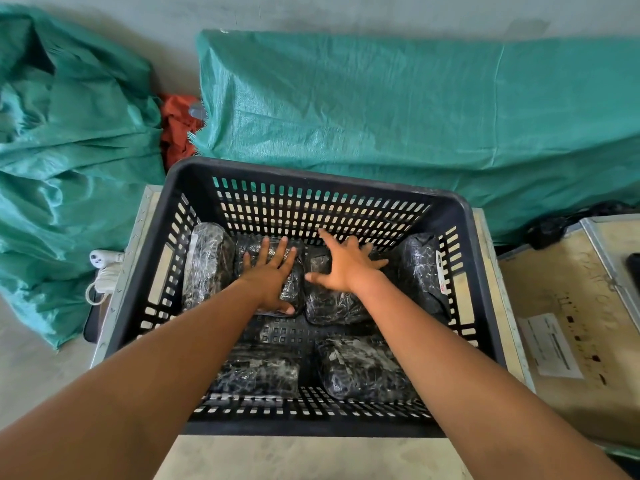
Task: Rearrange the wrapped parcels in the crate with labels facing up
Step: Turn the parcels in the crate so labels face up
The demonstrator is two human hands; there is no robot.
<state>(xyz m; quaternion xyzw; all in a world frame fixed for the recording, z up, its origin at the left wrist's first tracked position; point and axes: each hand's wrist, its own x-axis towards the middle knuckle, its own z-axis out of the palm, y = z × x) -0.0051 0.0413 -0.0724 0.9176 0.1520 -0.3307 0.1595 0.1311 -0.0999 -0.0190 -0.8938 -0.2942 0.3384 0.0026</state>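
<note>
A black slotted plastic crate point(311, 174) holds several parcels wrapped in dark shiny film. My left hand point(272, 271) lies flat, fingers spread, on a parcel point(294, 292) in the back row. My right hand point(346, 268) hovers with fingers splayed over the neighbouring back parcel point(332, 306), perhaps touching it. One parcel point(206, 261) stands on edge against the left wall, another point(424, 271) leans at the right wall with a white and red label point(443, 284) showing on its side. Two more parcels point(258, 374) point(363, 368) lie in the front row.
The crate sits on a wooden case with metal edging point(138, 237). A second wooden case point(571, 306) with a white sheet stands to the right. Green woven tarps point(381, 109) cover the floor behind and left, with an orange cloth point(178, 126) between. A white power strip point(104, 261) lies at the left.
</note>
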